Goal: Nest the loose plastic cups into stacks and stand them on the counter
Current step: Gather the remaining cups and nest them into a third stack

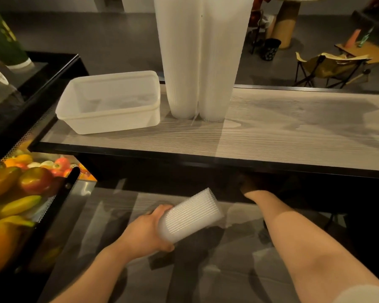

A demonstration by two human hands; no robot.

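Two tall stacks of nested translucent plastic cups (197,62) stand side by side on the wooden counter (293,132), their tops out of frame. My left hand (147,230) grips a short stack of nested cups (190,215) lying on its side above the lower shelf. My right arm stretches forward, and my right hand (247,184) is in the dark space under the counter; its fingers are hidden in shadow.
A translucent rectangular plastic tub (109,101) sits on the counter left of the tall stacks. A mesh basket of fruit (20,193) stands at the lower left. Folding chairs and a low table are on the floor beyond the counter.
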